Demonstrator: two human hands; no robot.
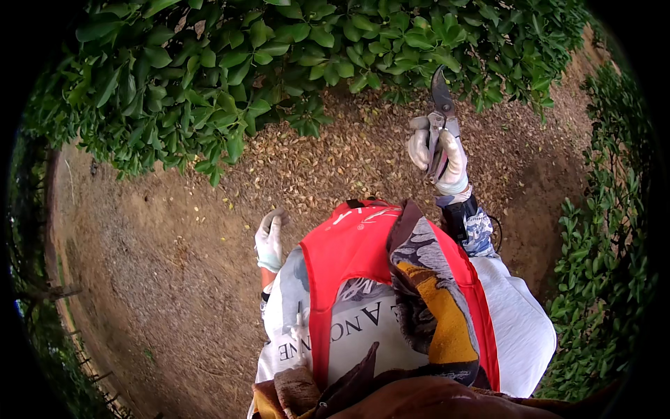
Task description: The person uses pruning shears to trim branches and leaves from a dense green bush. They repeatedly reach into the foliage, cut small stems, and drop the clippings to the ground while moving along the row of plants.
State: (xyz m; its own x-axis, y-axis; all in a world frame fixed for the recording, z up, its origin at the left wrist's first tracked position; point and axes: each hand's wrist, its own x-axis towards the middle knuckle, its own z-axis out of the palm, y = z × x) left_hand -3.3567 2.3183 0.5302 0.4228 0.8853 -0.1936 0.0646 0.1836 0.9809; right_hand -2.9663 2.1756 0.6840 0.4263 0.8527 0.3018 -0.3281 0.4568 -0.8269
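Note:
My right hand [450, 159], in a white glove with greyish fingertips, is wrapped round the handles of a pair of pruning shears [442, 98]. Their dark curved blade points away from me and overlaps the lower leaves of the hedge [279, 63]; whether it touches a leaf I cannot tell. My left hand [269, 239], also in a white glove, hangs low at my left side, near the red apron's edge. Its fingers are loosely curled together, and nothing shows in them. The far sides of both hands' fingers are partly hidden.
Dry fallen leaves [314, 167] cover the soil under the hedge. Bare brown ground [139, 265] stretches to the left, with a low fence [91, 370] along its edge. Another leafy bush [593, 272] stands close on my right. A red apron [349, 244] covers my front.

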